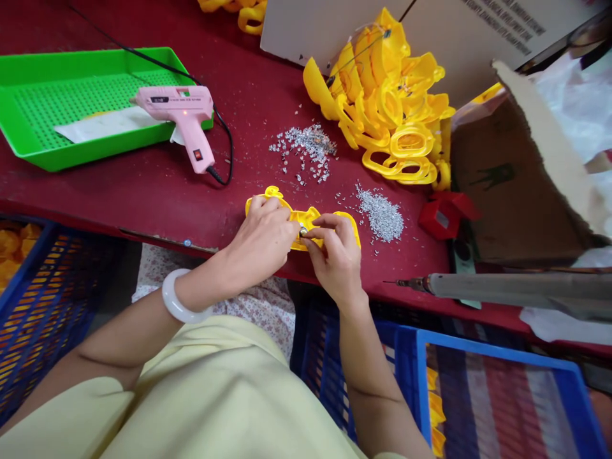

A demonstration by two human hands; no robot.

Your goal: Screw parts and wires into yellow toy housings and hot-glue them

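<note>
A yellow plastic shell part (354,231) lies at the table's front edge, below both of my hands. My left hand (262,233) is closed over its left end, with the fingers curled down onto it. My right hand (337,252) reaches in from the right, thumb and fingertips pinched at a small, shiny round piece (303,232) in the middle of the shell. The fingertips of both hands meet around this piece and partly hide it. Beyond the hands are a pile of small silver screws (382,215) and a heap of small shiny clear-looking pieces (308,146).
A pink glue gun (189,121) leans on a green tray (90,150). Several yellow plastic parts (396,108) are stacked behind the screws. At right are a red box (444,215), a cardboard box (511,185) and a screwdriver tool (478,285). Blue crates (497,350) stand below.
</note>
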